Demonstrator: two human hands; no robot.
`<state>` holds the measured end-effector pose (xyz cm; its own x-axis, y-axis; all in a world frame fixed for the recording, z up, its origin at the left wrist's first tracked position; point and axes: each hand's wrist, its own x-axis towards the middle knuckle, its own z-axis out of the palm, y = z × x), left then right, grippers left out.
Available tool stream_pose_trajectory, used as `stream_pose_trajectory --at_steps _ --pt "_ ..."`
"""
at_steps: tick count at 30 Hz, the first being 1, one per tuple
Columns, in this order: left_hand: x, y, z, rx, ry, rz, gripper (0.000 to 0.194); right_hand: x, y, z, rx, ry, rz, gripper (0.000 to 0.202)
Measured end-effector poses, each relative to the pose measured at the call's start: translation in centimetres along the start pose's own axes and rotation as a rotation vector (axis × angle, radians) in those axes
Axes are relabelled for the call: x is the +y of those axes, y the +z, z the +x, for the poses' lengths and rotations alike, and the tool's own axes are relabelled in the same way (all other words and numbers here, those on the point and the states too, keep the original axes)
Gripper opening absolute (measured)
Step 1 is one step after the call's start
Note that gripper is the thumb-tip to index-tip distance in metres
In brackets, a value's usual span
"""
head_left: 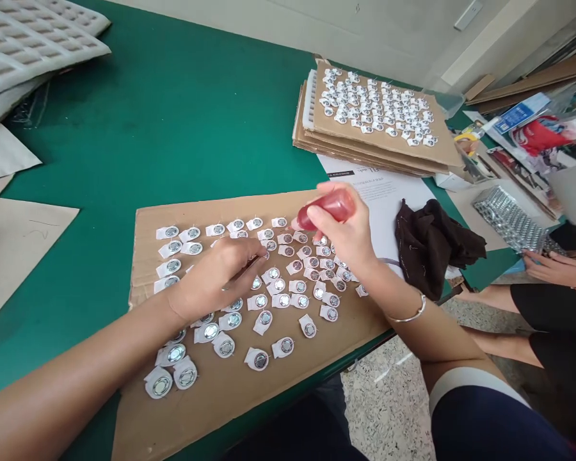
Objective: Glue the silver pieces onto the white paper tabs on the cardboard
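My right hand (348,230) is wrapped round a small red squeeze bottle (333,208), tilted with its narrow end to the left, above a sheet of cardboard (336,342). Lower and to the left, my left hand (225,272) is closed on slim metal tweezers (249,264), mostly hidden by the fingers. Under and around both hands lie many small round silver discs (259,360) on white paper tabs, set out in loose rows. The hands are apart, and the spot below the bottle's tip is partly covered.
Behind stands a stack of cardboard sheets (384,147) topped with more discs. A dark brown cloth (432,246) and a printed paper (379,186) lie at right. White moulded trays (33,45) sit at far left. A co-worker's hand (559,266) holds silvery packaging.
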<state>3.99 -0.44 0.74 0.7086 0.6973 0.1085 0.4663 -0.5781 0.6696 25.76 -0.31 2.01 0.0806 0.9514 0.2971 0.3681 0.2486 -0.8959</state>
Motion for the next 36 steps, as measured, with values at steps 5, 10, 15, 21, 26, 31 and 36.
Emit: stream_pose_trajectory --at_steps 5,10,15,21,26,31,36 --pt "0.1 0.0 0.0 0.02 0.013 -0.005 0.025 1.2 0.4 -2.2 0.068 0.169 0.1 0.034" --pt "0.4 0.0 -0.1 0.011 -0.007 -0.015 0.023 1.6 0.7 -2.7 0.082 0.103 0.008 0.03" --pt "0.4 0.0 -0.1 0.012 0.004 -0.011 0.022 1.5 0.8 -2.6 0.055 0.09 -0.042 0.025" --pt "0.5 0.0 -0.1 0.008 0.011 -0.001 0.022 1.7 0.9 -2.7 0.043 0.076 -0.043 0.022" --pt "0.5 0.0 -0.1 0.011 0.017 0.004 0.023 1.8 1.0 -2.7 0.042 0.061 -0.061 0.022" --pt "0.5 -0.1 -0.1 0.011 0.014 0.02 0.022 1.8 1.1 -2.7 0.031 0.062 -0.069 0.024" --pt "0.6 -0.1 -0.1 0.01 0.012 0.013 0.022 1.5 1.0 -2.7 0.032 -0.023 -0.11 0.02"
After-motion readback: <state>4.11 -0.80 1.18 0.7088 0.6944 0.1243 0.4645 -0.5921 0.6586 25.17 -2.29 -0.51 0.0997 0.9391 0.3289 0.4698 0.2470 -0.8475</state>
